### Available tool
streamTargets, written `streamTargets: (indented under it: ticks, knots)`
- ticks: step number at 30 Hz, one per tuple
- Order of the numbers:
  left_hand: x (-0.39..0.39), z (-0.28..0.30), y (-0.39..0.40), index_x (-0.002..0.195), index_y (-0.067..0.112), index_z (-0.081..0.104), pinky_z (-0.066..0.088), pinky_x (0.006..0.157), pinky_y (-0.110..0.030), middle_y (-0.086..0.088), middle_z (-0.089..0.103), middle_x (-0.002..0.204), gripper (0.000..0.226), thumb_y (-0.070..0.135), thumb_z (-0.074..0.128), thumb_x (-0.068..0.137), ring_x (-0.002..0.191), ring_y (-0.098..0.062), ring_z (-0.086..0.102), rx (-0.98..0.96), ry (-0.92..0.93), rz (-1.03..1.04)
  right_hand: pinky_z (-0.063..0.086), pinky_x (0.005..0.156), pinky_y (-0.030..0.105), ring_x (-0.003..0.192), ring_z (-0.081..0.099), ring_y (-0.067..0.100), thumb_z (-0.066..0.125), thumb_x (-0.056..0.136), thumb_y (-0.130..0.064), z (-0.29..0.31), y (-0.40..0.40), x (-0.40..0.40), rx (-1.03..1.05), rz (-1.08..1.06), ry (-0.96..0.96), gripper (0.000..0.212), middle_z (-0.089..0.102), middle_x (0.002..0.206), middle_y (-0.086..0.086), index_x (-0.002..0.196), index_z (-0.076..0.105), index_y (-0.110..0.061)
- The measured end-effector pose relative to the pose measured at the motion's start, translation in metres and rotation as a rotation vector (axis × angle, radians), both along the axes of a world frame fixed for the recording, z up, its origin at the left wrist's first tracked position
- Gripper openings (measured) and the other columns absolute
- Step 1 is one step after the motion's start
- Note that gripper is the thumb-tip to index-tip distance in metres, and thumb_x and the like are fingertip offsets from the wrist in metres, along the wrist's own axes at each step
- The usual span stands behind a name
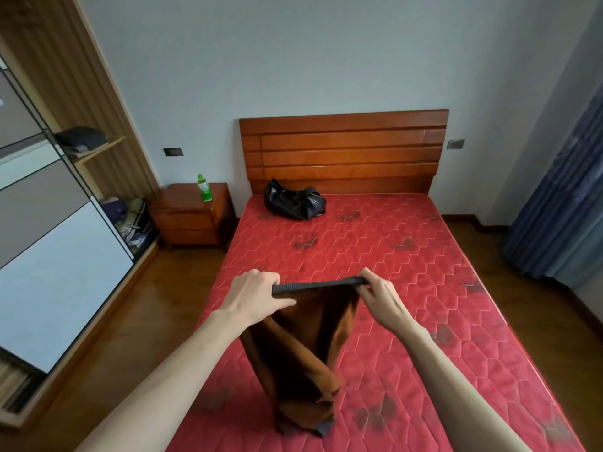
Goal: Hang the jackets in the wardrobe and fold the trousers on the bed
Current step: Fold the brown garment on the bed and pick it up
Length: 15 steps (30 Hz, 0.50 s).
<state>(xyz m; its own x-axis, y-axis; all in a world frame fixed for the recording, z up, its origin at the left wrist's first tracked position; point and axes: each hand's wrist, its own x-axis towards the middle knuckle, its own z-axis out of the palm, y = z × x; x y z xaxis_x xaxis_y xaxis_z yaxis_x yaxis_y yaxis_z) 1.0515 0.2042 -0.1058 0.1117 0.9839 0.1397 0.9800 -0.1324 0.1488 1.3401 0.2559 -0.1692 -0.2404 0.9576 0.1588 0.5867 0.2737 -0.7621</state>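
Brown trousers (303, 360) with a dark waistband hang over the near part of the red mattress (408, 288). My left hand (254, 293) grips the left end of the waistband and my right hand (378, 293) pinches the right end, stretching it level between them. The legs droop down and their cuffs touch the mattress near its front edge. A black jacket (295, 200) lies crumpled at the head of the bed, below the wooden headboard (342, 148). The wardrobe (55, 190) stands along the left wall with its sliding door partly open.
A wooden nightstand (192, 216) with a green bottle (204, 188) stands left of the bed. Folded dark clothes lie on a wardrobe shelf (81, 140), with more items lower down. Blue curtains (561, 203) hang at the right. Wooden floor runs between bed and wardrobe.
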Motion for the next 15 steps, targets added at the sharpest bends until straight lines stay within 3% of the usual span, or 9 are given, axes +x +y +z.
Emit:
streamTargets:
  ticks: [2, 5, 7, 9, 12, 15]
  knots:
    - [-0.009, -0.001, 0.001, 0.088, 0.023, 0.066, 0.056, 0.071, -0.035, 0.004, 0.069, 0.084, 0.038, 0.058, 0.078, 0.084, 0.077, -0.018, 0.065, -0.065, 0.041, 0.011, 0.031, 0.051, 0.022, 0.053, 0.04, 0.004, 0.052, 0.104, -0.011, 0.018, 0.001, -0.003, 0.041, 0.019, 0.052, 0.019, 0.051, 0.064, -0.006, 0.087, 0.049, -0.02]
    - [-0.026, -0.003, 0.008, 0.1, 0.021, 0.074, 0.061, 0.073, -0.038, 0.002, 0.072, 0.09, 0.025, 0.037, 0.083, 0.083, 0.081, -0.02, 0.069, -0.141, -0.002, 0.083, 0.034, 0.051, 0.025, 0.057, 0.046, 0.008, 0.048, 0.108, -0.018, 0.035, -0.001, -0.009, 0.047, 0.044, 0.168, 0.012, 0.056, 0.07, 0.01, 0.097, 0.05, -0.017]
    - [-0.036, -0.001, 0.012, 0.096, 0.02, 0.076, 0.061, 0.07, -0.037, 0.003, 0.071, 0.085, 0.019, 0.032, 0.084, 0.084, 0.078, -0.019, 0.07, -0.171, -0.096, 0.14, 0.035, 0.052, 0.028, 0.059, 0.047, 0.01, 0.045, 0.11, -0.021, 0.042, -0.003, -0.01, 0.061, 0.043, 0.2, 0.012, 0.058, 0.074, 0.013, 0.099, 0.049, -0.019]
    - [-0.041, 0.002, 0.015, 0.086, 0.021, 0.075, 0.059, 0.069, -0.038, 0.004, 0.069, 0.08, 0.013, 0.03, 0.084, 0.086, 0.077, -0.019, 0.069, -0.159, -0.195, 0.189, 0.036, 0.052, 0.027, 0.058, 0.047, 0.008, 0.043, 0.111, -0.022, 0.048, -0.003, -0.01, 0.093, 0.025, 0.197, 0.014, 0.056, 0.071, 0.006, 0.099, 0.049, -0.02]
    - [-0.047, -0.001, 0.021, 0.08, 0.019, 0.07, 0.055, 0.072, -0.04, -0.001, 0.068, 0.08, 0.018, 0.03, 0.08, 0.09, 0.078, -0.024, 0.067, -0.147, -0.369, 0.236, 0.033, 0.048, 0.034, 0.054, 0.044, 0.012, 0.041, 0.111, -0.023, 0.053, -0.003, -0.007, 0.118, -0.012, 0.247, 0.016, 0.051, 0.066, 0.004, 0.098, 0.049, -0.018]
    - [-0.044, -0.005, 0.025, 0.096, 0.015, 0.07, 0.056, 0.084, -0.046, -0.006, 0.071, 0.092, 0.015, 0.03, 0.073, 0.096, 0.088, -0.026, 0.069, -0.204, -0.613, 0.255, 0.029, 0.045, 0.038, 0.051, 0.04, 0.016, 0.051, 0.109, -0.028, 0.06, -0.004, -0.001, 0.128, -0.018, 0.316, 0.021, 0.049, 0.064, 0.006, 0.091, 0.049, -0.017]
